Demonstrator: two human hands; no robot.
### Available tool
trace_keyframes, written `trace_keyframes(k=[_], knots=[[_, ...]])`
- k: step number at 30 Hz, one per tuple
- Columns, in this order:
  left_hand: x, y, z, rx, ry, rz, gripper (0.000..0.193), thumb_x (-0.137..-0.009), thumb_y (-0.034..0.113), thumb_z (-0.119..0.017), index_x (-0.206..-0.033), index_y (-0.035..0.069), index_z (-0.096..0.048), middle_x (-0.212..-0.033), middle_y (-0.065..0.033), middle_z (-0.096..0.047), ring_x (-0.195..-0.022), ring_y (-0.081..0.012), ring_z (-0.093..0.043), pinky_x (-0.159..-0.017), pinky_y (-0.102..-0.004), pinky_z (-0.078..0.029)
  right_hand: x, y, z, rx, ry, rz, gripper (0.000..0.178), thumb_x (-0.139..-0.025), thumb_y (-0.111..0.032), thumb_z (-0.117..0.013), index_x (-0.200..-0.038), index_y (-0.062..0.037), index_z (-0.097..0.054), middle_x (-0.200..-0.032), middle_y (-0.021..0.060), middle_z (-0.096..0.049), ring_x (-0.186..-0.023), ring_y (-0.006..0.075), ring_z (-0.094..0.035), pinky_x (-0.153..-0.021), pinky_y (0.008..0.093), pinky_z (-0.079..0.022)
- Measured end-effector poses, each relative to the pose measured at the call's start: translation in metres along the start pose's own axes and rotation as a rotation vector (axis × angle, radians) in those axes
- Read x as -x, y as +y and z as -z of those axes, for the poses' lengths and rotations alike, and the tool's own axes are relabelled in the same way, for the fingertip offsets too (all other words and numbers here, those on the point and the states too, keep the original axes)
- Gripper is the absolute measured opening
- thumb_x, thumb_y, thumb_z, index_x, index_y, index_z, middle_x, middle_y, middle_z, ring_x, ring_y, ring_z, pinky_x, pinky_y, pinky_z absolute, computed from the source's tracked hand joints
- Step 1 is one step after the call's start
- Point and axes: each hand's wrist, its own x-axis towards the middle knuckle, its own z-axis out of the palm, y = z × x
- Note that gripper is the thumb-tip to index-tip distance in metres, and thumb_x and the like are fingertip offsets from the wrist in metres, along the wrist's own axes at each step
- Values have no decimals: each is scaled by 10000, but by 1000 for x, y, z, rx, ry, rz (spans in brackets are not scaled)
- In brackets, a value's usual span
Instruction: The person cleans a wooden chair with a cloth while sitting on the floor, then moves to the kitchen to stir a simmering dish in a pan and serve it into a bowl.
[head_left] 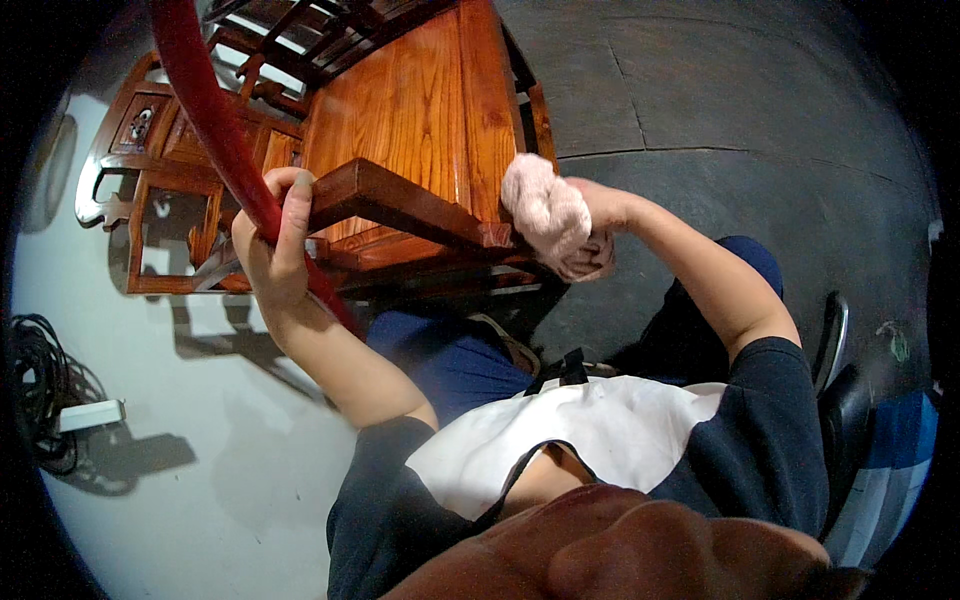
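Note:
My left hand (275, 225) is closed around a long red tube (205, 110), its thumb beside the front end of a dark wooden armrest (350, 190). Whether those fingers also touch the armrest I cannot tell. A bunched pale pink cloth (547, 210) is in my right hand (600, 207), which is partly hidden behind it. The cloth lies against the front corner of a varnished reddish-brown wooden armchair (400, 100), near the armrest's lower end. Orange wood grain shows on the broad seat, and the chair's carved openwork back is at the left.
A pale wall (230, 440) runs along the left, with a coil of black cable (45, 380) and a white power strip (90, 415) by it. Dark grey floor (720, 90) spreads to the right. A blue and white object (890, 460) stands at the lower right.

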Motion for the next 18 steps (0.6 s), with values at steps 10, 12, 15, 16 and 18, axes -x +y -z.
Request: trace_keyframes(k=[10,12,15,16,18], knots=[[2,5,0,-18,-14,39,251,-875,235,-555,-836,-8,-600,-758,-28,-571,-720,-111,-521,-687,-237,-398,12,-15,-1,465,-189,-97,258,-706,-197,-674,-914,-48,-638,-885,140,-654,-816,285,-620,-752,364,-460],[3,5,2,-27,-7,34,253,-875,240,-555,-836,-7,-602,-760,-27,-572,-716,-110,-523,-684,-237,-401,15,-23,-5,353,-167,-32,271,-708,-216,-671,-912,-40,-636,-890,140,-654,-825,288,-619,-757,368,-462],[-2,9,-6,10,44,-19,234,-864,208,-571,-802,-15,-608,-674,-3,-526,-613,-77,-459,-582,-207,-360,2,47,-38,169,-14,-104,319,-699,-295,-689,-920,-67,-663,-903,149,-658,-820,291,-626,-730,368,-478],[-6,14,-12,40,36,-35,230,-863,205,-570,-802,-14,-608,-677,-4,-527,-613,-77,-461,-583,-207,-362,-9,99,-42,466,-99,-130,277,-715,-297,-669,-876,-72,-681,-881,129,-663,-805,270,-628,-718,368,-477],[4,8,-6,51,61,12,223,-862,196,-570,-802,-15,-608,-680,-8,-530,-617,-78,-464,-587,-207,-365,9,24,-56,559,-295,-296,249,-738,-256,-632,-902,-72,-669,-913,145,-652,-840,290,-623,-728,373,-475]])
